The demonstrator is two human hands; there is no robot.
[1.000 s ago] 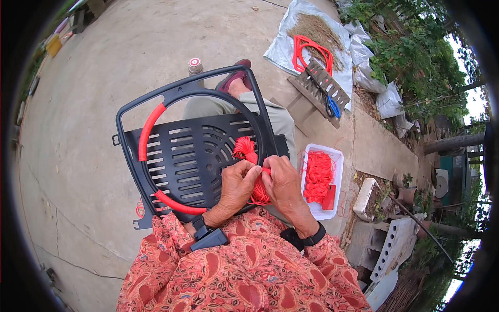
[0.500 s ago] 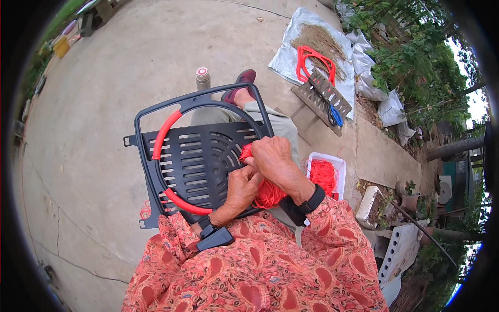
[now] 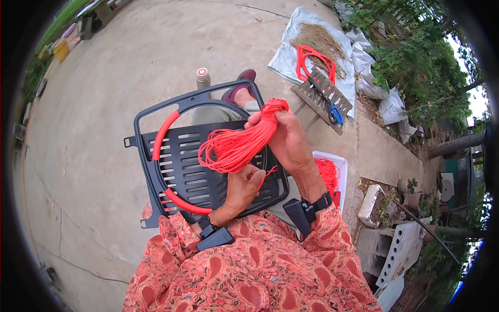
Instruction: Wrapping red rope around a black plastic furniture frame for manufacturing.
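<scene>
Right hand (image 3: 291, 143) grips the red cord bundle (image 3: 236, 148) at its knotted end, strands trailing toward 8 o'clock; I see left hand (image 3: 244, 190) pinching one loose strand beneath.

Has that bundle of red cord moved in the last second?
Yes. The red cord bundle has been lifted by the right hand, from low on the black slatted panel up towards its top edge.

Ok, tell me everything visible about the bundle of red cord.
The bundle of red cord is thin, bright red plastic-looking string wound in many loose loops. Its top is gathered into a tight knot gripped in the right hand, raised above the black slatted panel. The loops fan down leftward; the left hand pinches a loose strand below.
</scene>
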